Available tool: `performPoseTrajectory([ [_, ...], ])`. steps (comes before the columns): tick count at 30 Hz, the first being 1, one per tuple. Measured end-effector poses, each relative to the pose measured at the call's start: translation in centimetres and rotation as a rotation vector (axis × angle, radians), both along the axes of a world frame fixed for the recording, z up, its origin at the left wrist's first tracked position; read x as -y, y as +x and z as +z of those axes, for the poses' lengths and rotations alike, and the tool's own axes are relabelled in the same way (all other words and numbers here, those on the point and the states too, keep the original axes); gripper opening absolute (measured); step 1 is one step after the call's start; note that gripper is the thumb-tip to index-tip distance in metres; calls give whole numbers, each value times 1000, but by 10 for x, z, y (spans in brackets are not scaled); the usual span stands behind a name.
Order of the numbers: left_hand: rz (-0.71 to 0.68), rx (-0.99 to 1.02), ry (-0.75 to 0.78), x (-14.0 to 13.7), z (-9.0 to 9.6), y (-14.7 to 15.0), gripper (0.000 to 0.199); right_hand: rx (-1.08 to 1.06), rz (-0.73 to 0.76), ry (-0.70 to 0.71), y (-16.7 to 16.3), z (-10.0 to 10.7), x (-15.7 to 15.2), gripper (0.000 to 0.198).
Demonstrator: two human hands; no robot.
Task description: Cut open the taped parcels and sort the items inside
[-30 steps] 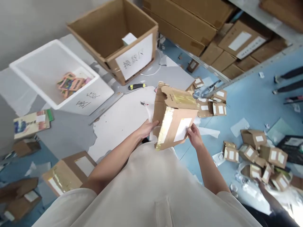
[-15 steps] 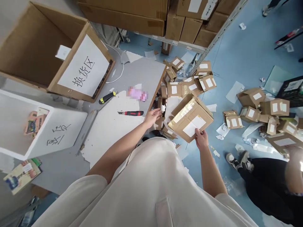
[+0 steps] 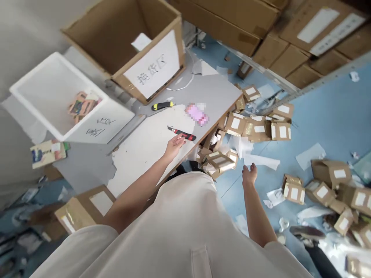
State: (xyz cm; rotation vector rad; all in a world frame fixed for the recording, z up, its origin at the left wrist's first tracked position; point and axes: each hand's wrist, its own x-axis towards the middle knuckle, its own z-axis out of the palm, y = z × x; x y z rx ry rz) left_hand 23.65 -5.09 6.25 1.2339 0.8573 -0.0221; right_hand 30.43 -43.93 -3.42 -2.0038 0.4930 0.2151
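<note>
My left hand [image 3: 174,146] is over the near edge of the table, fingers loosely stretched and nothing in them. Just beyond its fingertips lies a red and black utility knife [image 3: 185,134] with its blade out; whether they touch is unclear. My right hand [image 3: 249,173] hangs over the floor, empty, with fingers apart. A yellow and black utility knife [image 3: 162,105] rests farther back on the table. Near it is a pink item [image 3: 197,114], blurred by pixels. Below the table edge, opened cardboard boxes [image 3: 220,161] lie in a pile.
On the table [image 3: 139,162] stand a large cardboard bin [image 3: 118,77] and a white foam box [image 3: 116,119] with small packages inside. A closed carton [image 3: 87,208] is at my left. Loaded shelving [image 3: 278,75] stands ahead; discarded boxes [image 3: 324,193] and paper litter the floor.
The cardboard box has left my right hand. My left hand has moved left to beside the red and black knife. The view has turned left, bringing the closed carton into sight.
</note>
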Motion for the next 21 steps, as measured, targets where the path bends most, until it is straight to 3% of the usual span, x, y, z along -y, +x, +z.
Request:
performPoseTrajectory([
  [2, 145, -12, 25, -17, 3, -30, 62, -14, 55, -18, 28, 2, -29, 75],
  [5, 391, -23, 65, -33, 7, -86, 62, 25, 277, -5, 65, 7, -90, 73],
  [8, 655, -40, 142, -33, 9, -154, 59, 114, 612, 68, 87, 17, -170, 65],
  [11, 991, -129, 322, -18, 6, -230, 52, 114, 981, 177, 84, 31, -262, 53],
  [14, 1365, -309, 469, 8, 1, -303, 54, 39, 1330, 209, 51, 46, -350, 43],
  [17, 1644, -479, 362, 23, -2, -361, 60, -6, 1668, 160, -5, 59, -426, 36],
  [19, 1711, -489, 215, 22, -3, -389, 63, 2, 1858, 95, -51, 67, -472, 33],
  [21, 1685, -449, 119, 12, -5, -409, 71, 2, 2050, 0, -103, 73, -513, 40],
])
